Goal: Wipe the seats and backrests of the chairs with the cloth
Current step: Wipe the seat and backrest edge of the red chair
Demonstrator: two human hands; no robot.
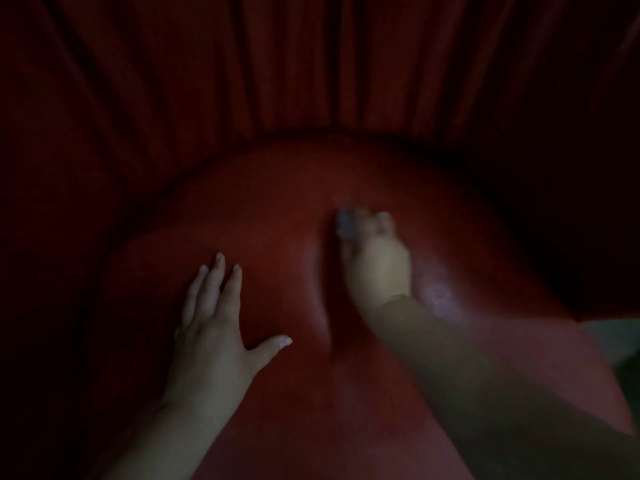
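Left hand: my left hand lies flat on the red seat, lower left of centre, fingers straight and spread, thumb out to the right.
Right hand: my right hand, just right of centre, is blurred; its fingers curl over a small greyish cloth pressed on the seat.
Cloth: bunched at my right fingertips, mid-frame.
Backrest: the pleated red backrest fills the top of the frame.
Light: dim; I cannot make out detail.
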